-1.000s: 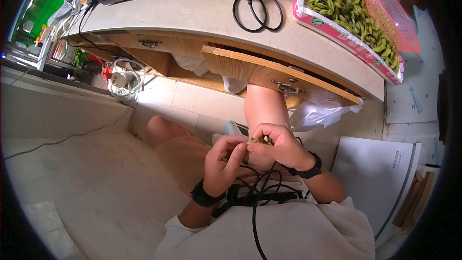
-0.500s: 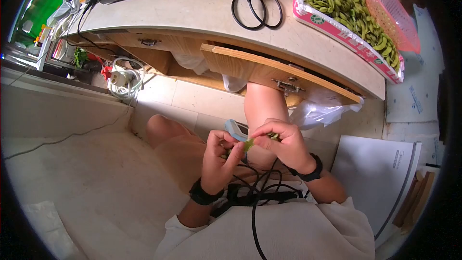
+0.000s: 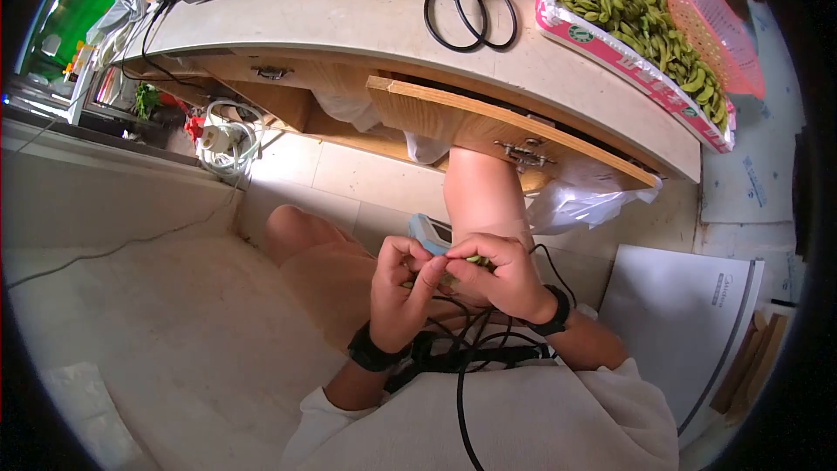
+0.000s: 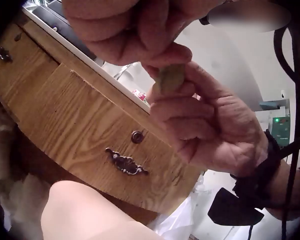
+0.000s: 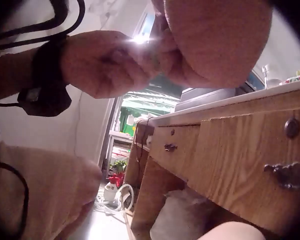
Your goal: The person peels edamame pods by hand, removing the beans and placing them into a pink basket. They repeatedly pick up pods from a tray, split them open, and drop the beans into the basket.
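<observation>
Over the lap, the left hand (image 3: 403, 292) and right hand (image 3: 504, 277) meet at their fingertips in the head view. A green pod (image 4: 171, 78) is pinched between the two hands in the left wrist view. More green pods (image 3: 478, 260) lie within the right hand's curled fingers. Some green also shows inside the left hand, mostly covered by its fingers. In the right wrist view the hands touch, and the pod between them is blurred. Many green pods (image 3: 628, 9) fill a pink-and-white box on the counter at the upper right.
A pink mesh basket (image 3: 711, 30) leans over the box's right side. A looped black cable (image 3: 471, 17) lies on the counter (image 3: 349, 26). The wooden drawer (image 3: 514, 135) stands pulled out above the knee. Black cables (image 3: 462, 358) hang across the lap, and a white bag (image 3: 575, 205) hangs below the drawer.
The right hand has shifted slightly down and left, and the fingertips of both hands are closer together. The green pod between them, plainly visible half a second ago, is now mostly covered in the head view.
</observation>
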`<state>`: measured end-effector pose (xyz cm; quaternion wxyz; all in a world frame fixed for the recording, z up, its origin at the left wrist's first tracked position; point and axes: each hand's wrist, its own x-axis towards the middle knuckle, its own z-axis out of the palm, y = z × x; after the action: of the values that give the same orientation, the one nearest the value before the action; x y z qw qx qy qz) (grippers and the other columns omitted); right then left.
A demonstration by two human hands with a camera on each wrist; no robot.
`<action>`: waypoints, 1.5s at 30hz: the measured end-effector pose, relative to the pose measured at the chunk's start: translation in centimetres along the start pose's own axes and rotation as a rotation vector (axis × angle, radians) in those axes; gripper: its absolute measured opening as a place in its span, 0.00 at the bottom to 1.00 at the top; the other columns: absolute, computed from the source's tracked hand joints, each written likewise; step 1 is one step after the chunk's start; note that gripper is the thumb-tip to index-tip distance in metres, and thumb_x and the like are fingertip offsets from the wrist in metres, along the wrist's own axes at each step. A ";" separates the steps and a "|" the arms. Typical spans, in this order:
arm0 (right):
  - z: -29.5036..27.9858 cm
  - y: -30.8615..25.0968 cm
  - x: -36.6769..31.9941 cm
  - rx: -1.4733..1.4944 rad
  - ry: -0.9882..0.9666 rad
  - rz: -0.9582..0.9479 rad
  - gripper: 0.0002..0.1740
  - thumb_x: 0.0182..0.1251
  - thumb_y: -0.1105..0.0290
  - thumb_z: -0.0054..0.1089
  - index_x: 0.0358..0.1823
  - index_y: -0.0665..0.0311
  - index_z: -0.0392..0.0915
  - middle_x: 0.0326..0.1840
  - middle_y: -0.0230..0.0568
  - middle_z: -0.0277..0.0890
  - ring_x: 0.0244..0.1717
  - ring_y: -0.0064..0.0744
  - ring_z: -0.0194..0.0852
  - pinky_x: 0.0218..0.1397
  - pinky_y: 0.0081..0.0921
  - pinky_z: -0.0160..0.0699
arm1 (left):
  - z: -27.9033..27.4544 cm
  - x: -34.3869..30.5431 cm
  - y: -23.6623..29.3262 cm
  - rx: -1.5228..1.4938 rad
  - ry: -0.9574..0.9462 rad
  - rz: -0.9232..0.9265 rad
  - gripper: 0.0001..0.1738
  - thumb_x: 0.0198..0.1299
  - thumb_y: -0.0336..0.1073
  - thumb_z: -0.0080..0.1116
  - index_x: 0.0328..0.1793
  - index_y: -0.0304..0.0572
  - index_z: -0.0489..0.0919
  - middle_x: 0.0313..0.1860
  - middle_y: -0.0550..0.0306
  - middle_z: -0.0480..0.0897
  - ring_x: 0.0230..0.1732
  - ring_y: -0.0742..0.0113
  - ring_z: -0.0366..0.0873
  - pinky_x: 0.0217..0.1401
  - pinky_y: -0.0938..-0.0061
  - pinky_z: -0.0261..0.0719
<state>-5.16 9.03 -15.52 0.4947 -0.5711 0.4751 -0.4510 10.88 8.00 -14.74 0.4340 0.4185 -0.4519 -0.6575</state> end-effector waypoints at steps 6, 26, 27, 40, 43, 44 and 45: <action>-1.3 -0.8 -0.2 0.658 0.091 0.452 0.13 0.69 0.66 0.44 0.35 0.67 0.74 0.22 0.31 0.66 0.17 0.13 0.55 0.18 0.09 0.51 | 0.0 -0.2 0.1 -0.047 -0.011 -0.002 0.10 0.64 0.25 0.51 0.44 0.37 0.61 0.33 0.56 0.77 0.32 0.77 0.76 0.35 0.83 0.77; -6.9 -2.9 -0.1 0.309 0.024 0.179 0.11 0.65 0.64 0.58 0.42 0.64 0.77 0.35 0.24 0.74 0.36 0.11 0.64 0.41 0.13 0.66 | 1.0 0.5 -0.1 0.022 0.123 0.079 0.08 0.66 0.34 0.48 0.46 0.40 0.66 0.24 0.63 0.70 0.24 0.78 0.66 0.24 0.84 0.61; -8.7 -3.8 0.1 0.272 0.128 0.099 0.11 0.64 0.67 0.59 0.42 0.66 0.77 0.35 0.25 0.74 0.37 0.11 0.66 0.41 0.13 0.67 | 0.6 0.5 -0.6 -0.043 0.121 0.080 0.10 0.66 0.34 0.49 0.48 0.39 0.64 0.23 0.57 0.75 0.24 0.76 0.70 0.27 0.84 0.64; -28.2 -10.2 6.1 -0.678 0.990 -0.274 0.12 0.57 0.66 0.65 0.36 0.69 0.78 0.18 0.31 0.67 0.22 0.16 0.64 0.26 0.19 0.64 | 1.0 0.3 -0.3 0.036 0.067 0.058 0.08 0.64 0.32 0.49 0.46 0.39 0.66 0.21 0.60 0.73 0.21 0.78 0.66 0.23 0.86 0.59; -28.7 -10.1 6.5 -0.935 0.975 -0.270 0.14 0.59 0.65 0.63 0.38 0.69 0.79 0.23 0.37 0.75 0.26 0.21 0.72 0.30 0.21 0.68 | 0.7 0.3 -0.1 0.043 0.099 0.039 0.08 0.64 0.32 0.50 0.46 0.39 0.66 0.21 0.60 0.73 0.21 0.78 0.66 0.24 0.86 0.59; -28.3 -10.2 6.4 -0.934 0.974 -0.273 0.14 0.59 0.65 0.63 0.38 0.69 0.79 0.23 0.37 0.75 0.26 0.21 0.72 0.30 0.21 0.68 | 0.7 0.3 -0.2 0.047 0.100 0.055 0.08 0.64 0.32 0.50 0.46 0.39 0.66 0.21 0.60 0.73 0.21 0.78 0.66 0.24 0.86 0.59; -27.7 -10.3 6.1 -0.798 0.956 -0.361 0.14 0.61 0.64 0.62 0.38 0.70 0.78 0.25 0.36 0.76 0.27 0.21 0.72 0.31 0.21 0.69 | 0.6 0.2 -0.3 0.050 0.103 0.069 0.09 0.64 0.32 0.50 0.46 0.39 0.67 0.21 0.61 0.73 0.21 0.78 0.66 0.24 0.85 0.59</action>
<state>-30.60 -0.13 -2.10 -0.1052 -0.5183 0.6706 -0.5201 10.19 7.97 -14.90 0.4686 0.4466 -0.4592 -0.6083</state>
